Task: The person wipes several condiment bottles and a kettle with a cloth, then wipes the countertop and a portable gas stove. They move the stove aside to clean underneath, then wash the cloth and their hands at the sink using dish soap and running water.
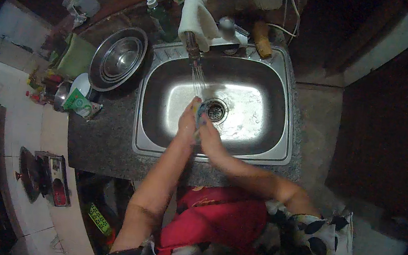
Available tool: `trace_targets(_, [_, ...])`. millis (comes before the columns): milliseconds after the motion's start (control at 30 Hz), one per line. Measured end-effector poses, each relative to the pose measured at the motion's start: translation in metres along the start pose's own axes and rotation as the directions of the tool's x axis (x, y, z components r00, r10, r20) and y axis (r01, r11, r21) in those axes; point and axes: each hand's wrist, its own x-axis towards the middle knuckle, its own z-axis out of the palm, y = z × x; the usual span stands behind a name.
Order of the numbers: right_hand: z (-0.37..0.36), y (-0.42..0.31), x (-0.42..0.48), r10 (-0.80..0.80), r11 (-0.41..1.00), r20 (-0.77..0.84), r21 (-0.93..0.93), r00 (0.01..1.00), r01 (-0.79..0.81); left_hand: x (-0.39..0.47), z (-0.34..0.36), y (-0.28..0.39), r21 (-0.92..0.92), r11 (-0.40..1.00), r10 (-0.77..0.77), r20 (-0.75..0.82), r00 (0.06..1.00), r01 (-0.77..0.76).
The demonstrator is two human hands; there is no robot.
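My left hand (pixel 188 124) and my right hand (pixel 210 136) meet over the stainless steel sink (pixel 265 115), left of its drain (pixel 216 110). Pressed between them is a thin item with blue and yellow parts (pixel 200 114); its kind is blurred and mostly covered by my fingers. Several streams of water fall onto the fingertips from the faucet (pixel 194 54). A white cloth (pixel 197 17) is draped over the faucet's upper part.
Nested metal basins (pixel 141 50) stand on the granite counter (pixel 108 143) at left, near a green packet (pixel 78 102). A green bottle (pixel 161 20) and a brown object (pixel 262 39) are behind the sink. The faucet overhangs the basin.
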Motion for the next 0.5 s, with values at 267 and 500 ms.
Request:
trace_targets(267, [-0.014,-0.033,0.078,0.739,0.563,0.176,0.367,0.650,-0.740,-0.041,0.027,-0.015,-0.159,0.987,0.008,0.048,0.999,-0.001])
trace_targets(500, [-0.007,-0.007,0.017,0.036,0.993,0.239,-0.119,0.970,-0.007,-0.013,-0.012,-0.030,-0.416,0.900,-0.137,0.011,0.991,0.129])
